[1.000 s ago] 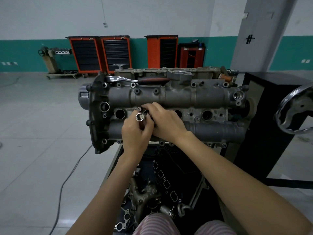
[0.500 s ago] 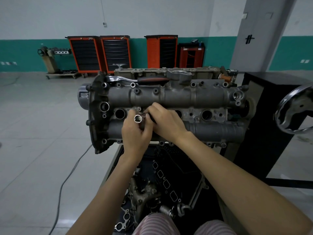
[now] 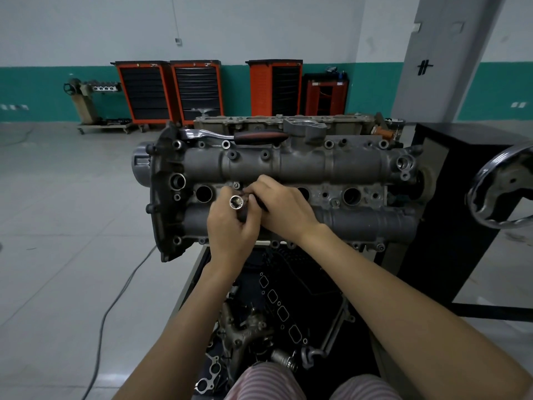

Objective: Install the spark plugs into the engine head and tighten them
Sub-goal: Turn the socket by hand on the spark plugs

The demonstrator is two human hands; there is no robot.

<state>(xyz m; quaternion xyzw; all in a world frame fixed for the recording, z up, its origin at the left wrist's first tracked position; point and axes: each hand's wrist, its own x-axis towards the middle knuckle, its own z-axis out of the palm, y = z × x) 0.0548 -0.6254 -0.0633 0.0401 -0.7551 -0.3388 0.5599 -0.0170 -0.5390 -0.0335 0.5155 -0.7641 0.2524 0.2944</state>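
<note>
The long chrome spark plug socket [image 3: 237,204] stands over the middle of the grey cast-aluminium engine head [image 3: 288,197], its open square drive end facing up. Its lower part is hidden behind the fingers, so whether it carries a plug, or already sits in a well, cannot be told. The left hand [image 3: 230,229] has its grip closed round the socket's shaft just below the shiny mouth. The right hand [image 3: 284,207] curls in from the right, its fingertips [image 3: 253,194] pinching something small and dark right beside the socket's top. What that piece is cannot be made out.

Along the head's centre row, a round plug well [image 3: 203,194] lies open just left of the hands, and another [image 3: 352,196] well to the right. No spark plug shows in either.

By my judgement the step in hand is seating a plug: getting the socket lined up with the well under the hands, before any tightening. The next move calls for keeping the socket straight along the bore and turning it by finger first, so the threads catch cleanly.

A ratchet with a red-and-black handle [image 3: 245,136] lies on the head's far edge, within reach for tightening. Orange tool cabinets [image 3: 170,90] stand against the far wall.
</note>
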